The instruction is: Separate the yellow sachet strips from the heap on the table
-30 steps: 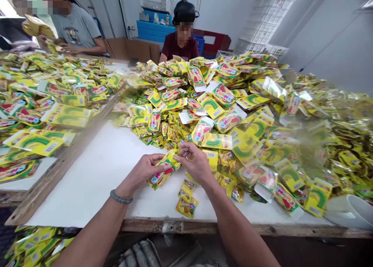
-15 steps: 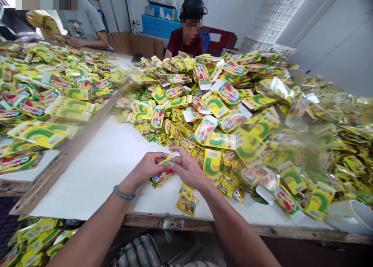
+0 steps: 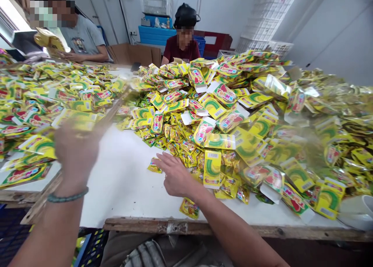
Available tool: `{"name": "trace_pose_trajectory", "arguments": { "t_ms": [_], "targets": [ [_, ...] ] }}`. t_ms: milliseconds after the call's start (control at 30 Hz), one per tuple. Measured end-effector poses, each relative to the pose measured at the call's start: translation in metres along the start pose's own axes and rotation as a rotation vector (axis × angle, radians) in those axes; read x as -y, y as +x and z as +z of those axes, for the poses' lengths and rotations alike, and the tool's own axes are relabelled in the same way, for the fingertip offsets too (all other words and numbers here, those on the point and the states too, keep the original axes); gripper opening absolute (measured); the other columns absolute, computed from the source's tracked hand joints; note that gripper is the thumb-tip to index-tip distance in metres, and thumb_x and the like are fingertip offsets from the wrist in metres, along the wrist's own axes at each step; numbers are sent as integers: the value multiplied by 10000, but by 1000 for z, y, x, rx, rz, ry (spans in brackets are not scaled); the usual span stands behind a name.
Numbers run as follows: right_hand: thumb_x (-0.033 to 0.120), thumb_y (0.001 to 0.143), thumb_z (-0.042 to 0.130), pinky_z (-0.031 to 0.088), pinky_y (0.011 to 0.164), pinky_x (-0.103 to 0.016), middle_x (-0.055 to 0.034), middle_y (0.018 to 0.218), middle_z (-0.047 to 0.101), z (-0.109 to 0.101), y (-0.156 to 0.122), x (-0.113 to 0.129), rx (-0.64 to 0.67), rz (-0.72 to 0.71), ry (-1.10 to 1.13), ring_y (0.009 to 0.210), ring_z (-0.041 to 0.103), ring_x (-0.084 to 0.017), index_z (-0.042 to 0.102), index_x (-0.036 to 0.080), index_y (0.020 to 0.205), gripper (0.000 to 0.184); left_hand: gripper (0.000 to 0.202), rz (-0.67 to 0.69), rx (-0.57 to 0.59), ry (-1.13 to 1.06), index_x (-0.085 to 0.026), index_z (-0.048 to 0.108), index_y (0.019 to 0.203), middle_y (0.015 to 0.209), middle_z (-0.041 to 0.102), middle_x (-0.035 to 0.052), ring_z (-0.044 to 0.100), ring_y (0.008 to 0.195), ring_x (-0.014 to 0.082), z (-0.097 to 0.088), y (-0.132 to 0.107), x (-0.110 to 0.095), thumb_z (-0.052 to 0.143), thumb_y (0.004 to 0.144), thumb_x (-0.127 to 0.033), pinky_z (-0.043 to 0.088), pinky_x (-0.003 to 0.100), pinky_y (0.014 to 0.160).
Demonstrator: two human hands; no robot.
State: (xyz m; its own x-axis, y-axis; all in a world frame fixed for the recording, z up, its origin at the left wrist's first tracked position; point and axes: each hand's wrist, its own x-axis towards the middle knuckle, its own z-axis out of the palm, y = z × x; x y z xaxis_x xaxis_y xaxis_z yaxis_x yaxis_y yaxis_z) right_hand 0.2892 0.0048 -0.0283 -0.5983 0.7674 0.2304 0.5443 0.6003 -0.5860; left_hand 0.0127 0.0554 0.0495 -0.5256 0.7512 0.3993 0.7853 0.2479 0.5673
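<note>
My right hand lies flat on the white table, fingers stretched out toward a small yellow sachet just left of its fingertips. It holds nothing. A big heap of yellow and green packets rises right behind it. Another small sachet lies under my right wrist near the table edge. My left hand, with a green bead bracelet, is swung out to the left over the wooden divider and is smeared by motion. A blurred yellow packet shows just beyond it.
A second pile of packets covers the left table. Two other people sit at the far side, one in grey, one in dark red. A white bowl stands at the right edge. Crates and cardboard boxes stand behind.
Both hands held one packet together before. My left hand has swung far left toward the other pile. My right hand has dropped flat onto the table.
</note>
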Motion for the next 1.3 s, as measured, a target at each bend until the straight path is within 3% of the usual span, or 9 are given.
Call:
{"name": "trace_pose_trajectory", "arguments": {
  "t_ms": [67,200,300,433,633,800,1033,1133,1300],
  "targets": [
    [70,720,519,295,1107,-539,-79,1532,391,10,3,-1,105,-15,-127,1430,281,-310,464,230,1399,700,461,20,128,-3,-113,603,1203,1151,695,135,655,999,273,21,-18,-15,619,784,-304,504,395,894],
    [68,831,454,401,972,-413,-91,1279,609,19,5,-9,123,17,-256,1167,532,-241,558,217,1301,504,293,232,503,-70,-179,702,1011,1031,736,71,678,913,228,77,-60,-48,542,767,-148,514,336,874],
    [92,861,474,428,871,-362,-92,1090,663,20,4,-10,90,-27,-318,1005,572,-229,603,189,1217,391,375,471,600,-95,-182,699,1059,1171,695,102,609,1111,273,107,-76,-63,585,707,-121,451,365,997],
    [129,886,494,428,843,-344,-90,1019,674,18,4,-11,38,-82,-263,977,575,-230,636,172,1077,242,293,459,613,-146,-225,719,1026,1143,713,94,611,1117,260,124,-77,-57,548,796,-165,443,357,984],
    [302,940,473,439,616,-241,-7,704,617,-2,6,-19,-245,349,364,684,611,-158,598,200,869,176,322,174,598,-279,-206,728,901,806,750,66,672,729,230,114,-70,-29,475,887,-405,509,322,668],
    [406,873,537,476,581,-248,-6,734,618,-16,7,-22,-363,467,802,597,616,-140,546,196,882,210,428,39,733,-552,-166,719,791,706,711,40,612,578,169,91,-86,-38,581,783,-571,495,274,544],
    [483,852,566,506,601,-275,-27,762,662,-14,4,-26,-402,479,712,629,625,-157,584,196,886,290,454,-373,940,-1129,-162,693,860,812,721,18,638,717,152,65,-107,-61,892,519,-386,514,270,697],
    [507,855,577,504,635,-272,-28,779,663,-14,2,-23,-365,437,667,699,608,-165,603,194,895,317,509,-426,950,-1152,-157,660,853,765,710,2,628,666,136,68,-111,-56,929,440,-284,489,251,661],
    [433,833,620,410,593,-251,4,682,583,-25,0,-15,-330,469,437,652,508,-151,582,196,762,251,428,-391,1010,-1126,-153,661,823,686,672,-16,560,576,104,71,-116,-48,908,509,-304,413,212,539]
  ]
}}
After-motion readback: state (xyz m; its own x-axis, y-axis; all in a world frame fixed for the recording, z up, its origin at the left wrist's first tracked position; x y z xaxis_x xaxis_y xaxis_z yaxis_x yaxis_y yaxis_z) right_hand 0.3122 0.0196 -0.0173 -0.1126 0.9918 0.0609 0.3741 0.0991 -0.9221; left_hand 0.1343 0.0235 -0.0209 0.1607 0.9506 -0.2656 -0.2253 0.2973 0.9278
